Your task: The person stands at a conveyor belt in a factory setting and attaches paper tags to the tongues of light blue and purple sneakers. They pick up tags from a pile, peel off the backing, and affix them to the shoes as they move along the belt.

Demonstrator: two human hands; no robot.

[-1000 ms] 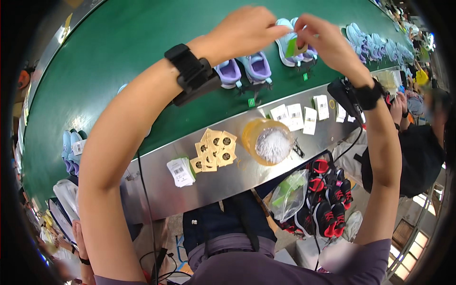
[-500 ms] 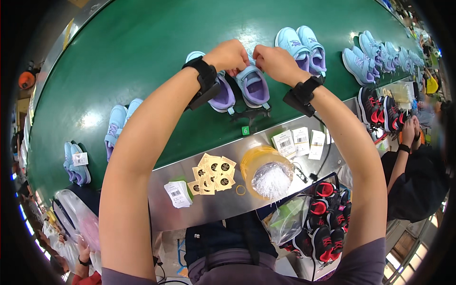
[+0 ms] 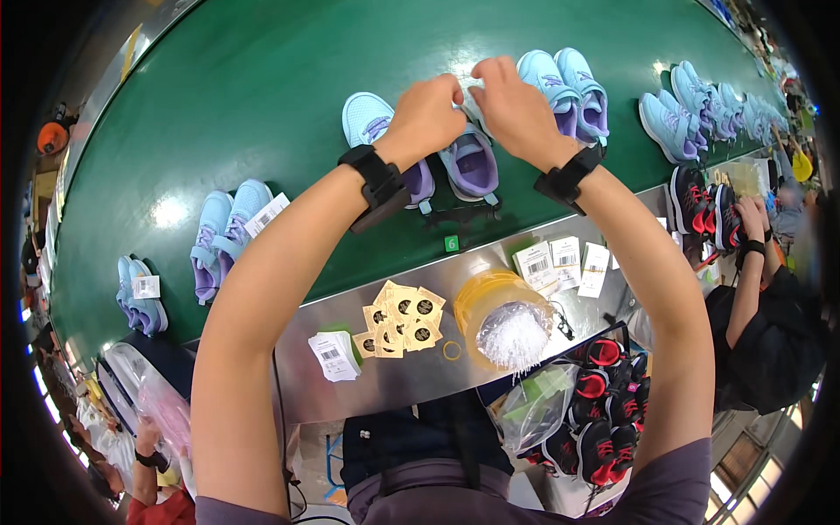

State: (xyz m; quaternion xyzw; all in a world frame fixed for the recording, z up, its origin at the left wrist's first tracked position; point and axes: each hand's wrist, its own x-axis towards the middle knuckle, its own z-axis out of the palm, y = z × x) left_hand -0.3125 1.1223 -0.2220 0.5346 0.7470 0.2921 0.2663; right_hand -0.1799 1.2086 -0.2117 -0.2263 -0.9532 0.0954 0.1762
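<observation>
Both my hands are raised over the right shoe (image 3: 473, 171) of a light blue and purple sneaker pair. My left hand (image 3: 424, 121) is closed, its thumb and fingertips pinched together near the shoe's upper. My right hand (image 3: 518, 112) is curled close by on the other side, with thumb and bent fingers facing the left one. Whatever the fingers hold, if anything, is too small or hidden to make out. Left of it, the pair's other shoe (image 3: 366, 119) is partly covered by my left hand and wrist. My hands hide the front of the right shoe.
More blue sneakers (image 3: 569, 87) stand on the green surface (image 3: 289, 79). On the metal ledge (image 3: 306, 398) lie tan stickers (image 3: 402, 319), white tags (image 3: 334, 356), a rubber band (image 3: 451, 351) and a tub of white plastic fasteners (image 3: 514, 337). Black-red shoes (image 3: 595, 451) fill a box below; a co-worker's hand (image 3: 751, 214) touches others.
My hands have risen slightly off the right shoe, the right hand's fingers lifting further up. The view has shifted a little, and more of the tagged pair at left shows.
</observation>
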